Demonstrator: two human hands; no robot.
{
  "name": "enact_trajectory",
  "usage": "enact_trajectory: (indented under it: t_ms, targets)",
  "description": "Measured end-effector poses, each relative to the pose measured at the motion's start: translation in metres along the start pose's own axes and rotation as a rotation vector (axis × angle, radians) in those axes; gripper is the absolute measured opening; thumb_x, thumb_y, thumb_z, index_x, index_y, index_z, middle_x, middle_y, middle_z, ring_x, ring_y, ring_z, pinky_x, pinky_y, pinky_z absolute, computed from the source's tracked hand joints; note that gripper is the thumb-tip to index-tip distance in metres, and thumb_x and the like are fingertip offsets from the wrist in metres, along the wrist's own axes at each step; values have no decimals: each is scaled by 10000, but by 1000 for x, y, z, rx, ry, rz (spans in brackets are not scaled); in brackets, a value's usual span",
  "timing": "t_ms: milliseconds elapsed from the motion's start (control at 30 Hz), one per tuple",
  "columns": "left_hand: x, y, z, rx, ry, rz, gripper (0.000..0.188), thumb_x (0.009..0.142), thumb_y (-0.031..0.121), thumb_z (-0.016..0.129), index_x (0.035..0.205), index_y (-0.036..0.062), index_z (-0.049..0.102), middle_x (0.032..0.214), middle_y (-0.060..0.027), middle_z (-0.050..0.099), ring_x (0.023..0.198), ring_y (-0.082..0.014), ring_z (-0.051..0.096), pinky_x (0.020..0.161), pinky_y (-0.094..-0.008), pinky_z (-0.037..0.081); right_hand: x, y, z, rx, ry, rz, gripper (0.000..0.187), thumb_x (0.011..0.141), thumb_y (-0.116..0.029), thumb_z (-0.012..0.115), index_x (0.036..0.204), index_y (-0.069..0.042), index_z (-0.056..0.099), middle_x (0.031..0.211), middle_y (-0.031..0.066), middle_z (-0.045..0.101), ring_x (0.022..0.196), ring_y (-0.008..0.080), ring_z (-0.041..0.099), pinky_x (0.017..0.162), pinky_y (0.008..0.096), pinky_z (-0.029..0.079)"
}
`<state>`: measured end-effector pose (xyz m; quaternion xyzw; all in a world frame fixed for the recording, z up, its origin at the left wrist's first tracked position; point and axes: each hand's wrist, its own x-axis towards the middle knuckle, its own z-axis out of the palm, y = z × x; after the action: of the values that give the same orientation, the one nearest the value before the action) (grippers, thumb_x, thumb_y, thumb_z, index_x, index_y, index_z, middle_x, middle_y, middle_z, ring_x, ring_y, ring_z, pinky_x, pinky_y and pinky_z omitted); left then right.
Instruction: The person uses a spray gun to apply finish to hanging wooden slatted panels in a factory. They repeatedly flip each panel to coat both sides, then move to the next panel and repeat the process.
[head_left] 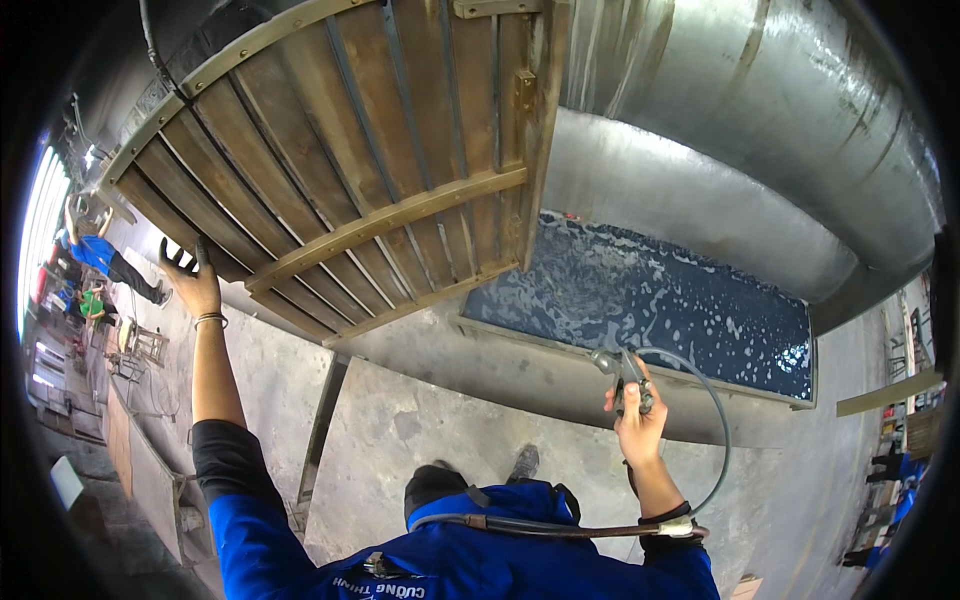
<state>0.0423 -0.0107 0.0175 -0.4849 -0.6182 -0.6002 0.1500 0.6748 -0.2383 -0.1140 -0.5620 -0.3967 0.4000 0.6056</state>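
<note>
A brown slatted wooden panel [330, 130] with a curved upper rail and cross rails hangs tilted in front of me, at the upper left. My left hand [196, 290], its fingertips stained dark, is raised to the panel's lower left edge. The thumb lies over a slat and the fingers curl at the edge. In my right hand [640, 425] is a grey metal spray gun [625, 375], with the fingers wrapped round its handle. Its nozzle end points left, toward the panel's lower side. A grey hose [722, 430] loops from the gun down beside my right forearm.
Behind the gun lies a trough of dark, foamy liquid [660, 290], below a curved metal wall [740, 70]. A cable [150, 45] runs down to the panel's top rail. Other people [95, 255] work at the far left, by wooden stools [140, 340]. Concrete floor [400, 430] surrounds my feet.
</note>
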Motion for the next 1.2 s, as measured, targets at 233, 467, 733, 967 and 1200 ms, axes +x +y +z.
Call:
enact_trajectory:
  t_ms: [233, 467, 733, 967, 1200]
  targets:
    - [-2, 12, -10, -23, -50, 83, 799, 901, 206, 791, 1565, 181, 347, 1268, -158, 597, 973, -214, 654, 801, -350, 546, -59, -26, 38, 165, 72, -258, 767, 991, -580, 579, 1460, 19, 481, 866, 66, 656, 699, 93, 622, 436, 161, 338]
    - [1, -14, -34, -148, -194, 126, 771, 920, -60, 608, 1589, 238, 366, 1241, -123, 611, 1013, -169, 656, 856, -311, 555, -91, 45, 108, 13, 70, 32, 603, 1066, -451, 532, 1513, -54, 452, 829, 58, 651, 655, 88, 593, 419, 184, 351]
    - [15, -44, -65, -329, -405, 152, 884, 837, -195, 466, 1606, 230, 376, 1193, -71, 601, 939, -101, 579, 844, -229, 509, -154, 29, 169, 189, 57, -268, 747, 1013, -565, 563, 1471, 18, 467, 831, 95, 652, 659, 95, 593, 426, 176, 318]
    - [22, -41, -76, -305, -471, 156, 803, 898, -102, 560, 1598, 243, 375, 1314, -129, 612, 1061, -178, 651, 937, -324, 554, -158, 50, 203, 89, -59, -61, 683, 1035, -489, 577, 1481, 19, 477, 839, 52, 647, 685, 80, 587, 455, 171, 349]
    - [21, -37, -70, -389, -450, 115, 753, 921, -33, 585, 1594, 226, 372, 1339, -151, 617, 1147, -221, 652, 994, -343, 538, -176, 7, 211, 173, -86, -228, 731, 1017, -542, 570, 1438, 49, 483, 842, 76, 639, 695, 98, 600, 443, 168, 335]
